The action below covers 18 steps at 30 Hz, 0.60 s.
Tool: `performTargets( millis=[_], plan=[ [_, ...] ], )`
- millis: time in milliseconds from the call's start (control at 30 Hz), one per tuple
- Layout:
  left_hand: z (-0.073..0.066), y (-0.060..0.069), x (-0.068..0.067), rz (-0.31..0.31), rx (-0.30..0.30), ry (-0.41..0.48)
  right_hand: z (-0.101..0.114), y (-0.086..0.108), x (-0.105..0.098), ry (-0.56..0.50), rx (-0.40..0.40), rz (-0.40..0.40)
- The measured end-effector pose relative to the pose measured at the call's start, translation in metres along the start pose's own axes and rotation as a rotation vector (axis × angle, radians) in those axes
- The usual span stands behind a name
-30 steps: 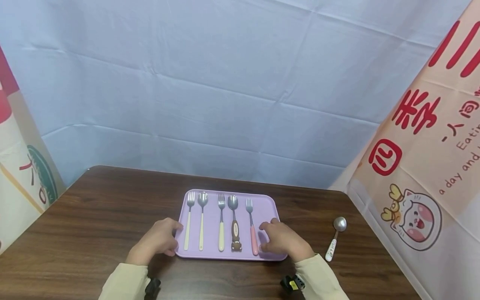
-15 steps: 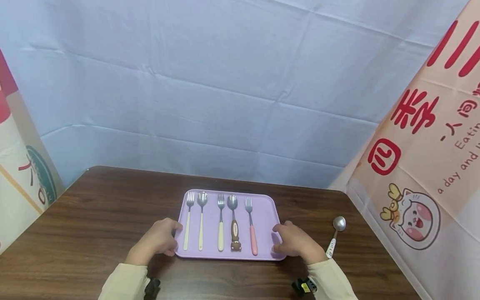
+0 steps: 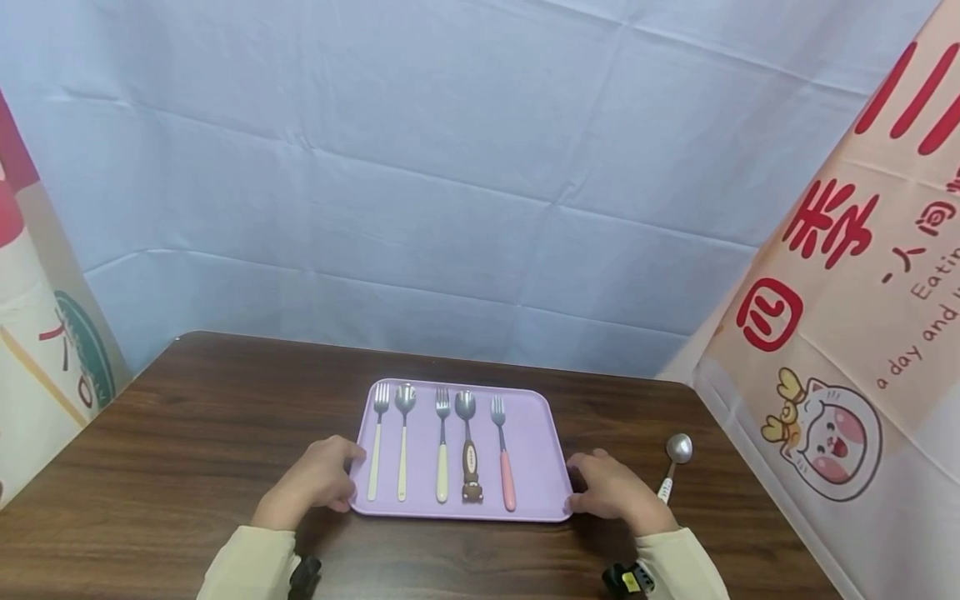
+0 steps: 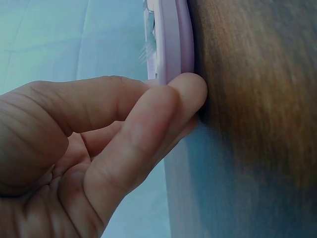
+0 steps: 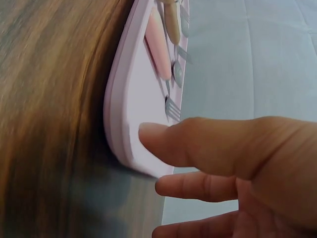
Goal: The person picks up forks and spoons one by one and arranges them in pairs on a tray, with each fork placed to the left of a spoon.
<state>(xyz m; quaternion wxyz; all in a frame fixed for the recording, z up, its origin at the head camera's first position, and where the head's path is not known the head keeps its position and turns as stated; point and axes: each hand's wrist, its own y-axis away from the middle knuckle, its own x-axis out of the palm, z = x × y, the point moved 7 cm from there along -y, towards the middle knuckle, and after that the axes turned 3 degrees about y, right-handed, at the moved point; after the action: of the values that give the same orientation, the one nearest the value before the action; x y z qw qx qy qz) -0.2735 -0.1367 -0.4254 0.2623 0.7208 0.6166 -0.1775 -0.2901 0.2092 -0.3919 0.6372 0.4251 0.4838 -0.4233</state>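
Note:
A lilac tray (image 3: pixel 540 450) lies on the table. From left to right it bears a white-handled fork (image 3: pixel 377 446), a white-handled spoon (image 3: pixel 402 442), a cream-handled fork (image 3: pixel 442 467), a brown bear-handled spoon (image 3: pixel 470 467) and a pink-handled fork (image 3: pixel 507 475). My left hand (image 3: pixel 318 475) pinches the tray's left rim; the left wrist view has the rim (image 4: pixel 171 44) between thumb and fingers. Beside the right edge is my right hand (image 3: pixel 611 487). In the right wrist view its thumb (image 5: pixel 183 144) is in front of the tray corner, fingers spread and holding nothing; contact is unclear.
A spoon with a patterned white handle (image 3: pixel 678 450) lies on the brown wooden table (image 3: pixel 210 417), right of the tray and partly behind the right hand. Pale blue cloth (image 3: pixel 420 183) hangs behind the table, and a printed banner (image 3: pixel 847 333) stands along its right side.
My right hand has moved rightward, from beside the pink fork over the tray to its right edge. The left hand, tray and cutlery have stayed in place.

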Motion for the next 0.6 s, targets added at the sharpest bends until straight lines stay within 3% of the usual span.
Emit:
performTargets(
  millis=[600],
  plan=[
    [0.0, 0.0, 0.0, -0.001, -0.015, 0.007, -0.032, 0.005, -0.003, 0.014, 0.088, 0.033]
  ],
)
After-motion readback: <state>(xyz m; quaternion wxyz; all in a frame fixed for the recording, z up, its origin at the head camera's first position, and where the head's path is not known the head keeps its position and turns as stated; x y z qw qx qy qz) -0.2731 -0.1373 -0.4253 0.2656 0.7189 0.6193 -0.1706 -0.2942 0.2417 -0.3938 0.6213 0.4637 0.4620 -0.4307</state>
